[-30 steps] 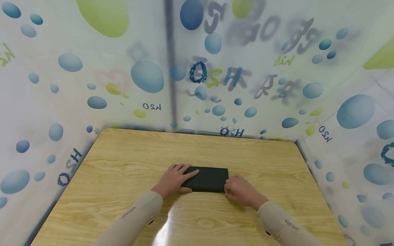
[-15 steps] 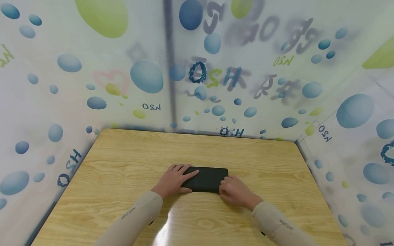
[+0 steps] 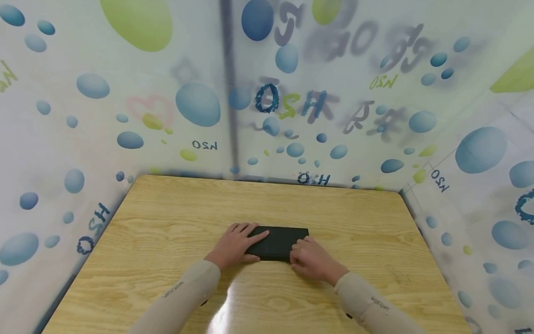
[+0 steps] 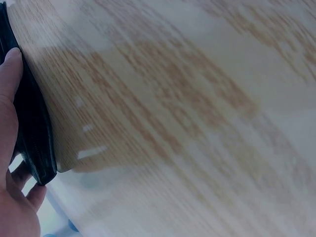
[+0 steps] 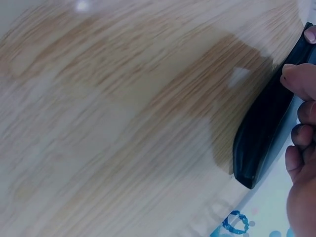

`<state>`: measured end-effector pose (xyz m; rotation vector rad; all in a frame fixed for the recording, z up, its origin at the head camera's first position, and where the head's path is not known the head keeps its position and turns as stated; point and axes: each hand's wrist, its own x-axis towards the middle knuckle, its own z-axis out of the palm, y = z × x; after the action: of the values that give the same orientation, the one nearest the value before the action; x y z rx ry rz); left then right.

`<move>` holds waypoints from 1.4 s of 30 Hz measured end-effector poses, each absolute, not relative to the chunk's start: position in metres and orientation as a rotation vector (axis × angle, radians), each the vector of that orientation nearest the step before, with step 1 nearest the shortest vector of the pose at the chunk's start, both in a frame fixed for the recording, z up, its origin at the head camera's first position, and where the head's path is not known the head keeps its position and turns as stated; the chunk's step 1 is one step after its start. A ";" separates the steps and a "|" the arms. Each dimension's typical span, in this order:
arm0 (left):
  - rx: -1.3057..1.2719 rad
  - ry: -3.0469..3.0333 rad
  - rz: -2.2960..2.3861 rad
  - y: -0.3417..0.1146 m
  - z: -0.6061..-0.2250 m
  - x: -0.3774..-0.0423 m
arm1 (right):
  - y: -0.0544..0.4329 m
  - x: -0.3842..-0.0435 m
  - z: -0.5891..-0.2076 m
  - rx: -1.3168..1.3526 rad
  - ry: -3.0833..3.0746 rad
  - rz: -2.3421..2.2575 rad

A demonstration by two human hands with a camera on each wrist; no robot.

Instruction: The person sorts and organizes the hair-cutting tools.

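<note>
A flat black zip pouch (image 3: pixel 277 242) lies on the wooden table. My left hand (image 3: pixel 234 245) rests spread on the pouch's left end, its fingers straight across the top and the thumb along the near edge. In the left wrist view a zipper (image 4: pixel 37 153) runs along the pouch's side. My right hand (image 3: pixel 314 260), fingers curled, pinches at the near edge by the right end. The right wrist view has the thumb and curled fingers over the side of the pouch (image 5: pixel 261 123); the zipper pull is hidden in the grip.
The light wooden table (image 3: pixel 175 208) stretches around the pouch, with a bright reflection in front. Pale fabric walls (image 3: pixel 350 60) with blue and green drop prints stand close behind the table and on both sides.
My right hand has slid steadily leftward along the near edge, from the right end onto the pouch. The left hand and the pouch have stayed in place.
</note>
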<state>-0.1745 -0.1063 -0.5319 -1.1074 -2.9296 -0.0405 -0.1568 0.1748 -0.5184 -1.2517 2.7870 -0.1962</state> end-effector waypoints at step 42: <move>-1.113 -2.924 -0.105 -0.108 -0.532 -0.173 | 0.119 -0.160 -0.520 -1.278 2.807 -0.090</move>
<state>-0.1728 -0.1082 -0.5321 -1.1127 -2.9245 -0.1050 -0.1602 0.1191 -0.5198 -1.2777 2.8070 -0.0900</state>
